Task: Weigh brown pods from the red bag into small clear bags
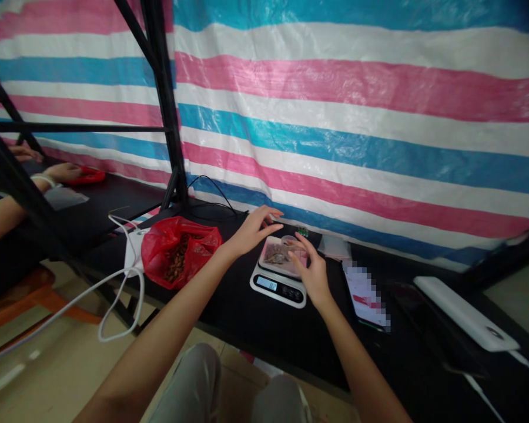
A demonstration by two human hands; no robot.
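Note:
A white digital scale (256,289) with a lit display stands on the black tabletop. On its weighing plate lies a small see-through pink bag (273,251) with brownish contents that I cannot make out. My left hand (252,232) hovers just behind and left of the bag, empty, its fingers stretched out. Over the right side of the plate is my right hand (315,275), thumb and fingers apart at the bag's edge; whether they touch it is hard to tell. To the left, a red plastic bag (156,247) sits open with many small brown pieces (175,261) inside.
A flat clear plastic bag (335,247) and a phone (364,294) lie right of the scale. Further right are a dark phone (436,329) and a white power bank (465,314). White cables (141,294) hang at left. Beyond the black frame (163,88), another person's hand (66,172) rests nearby.

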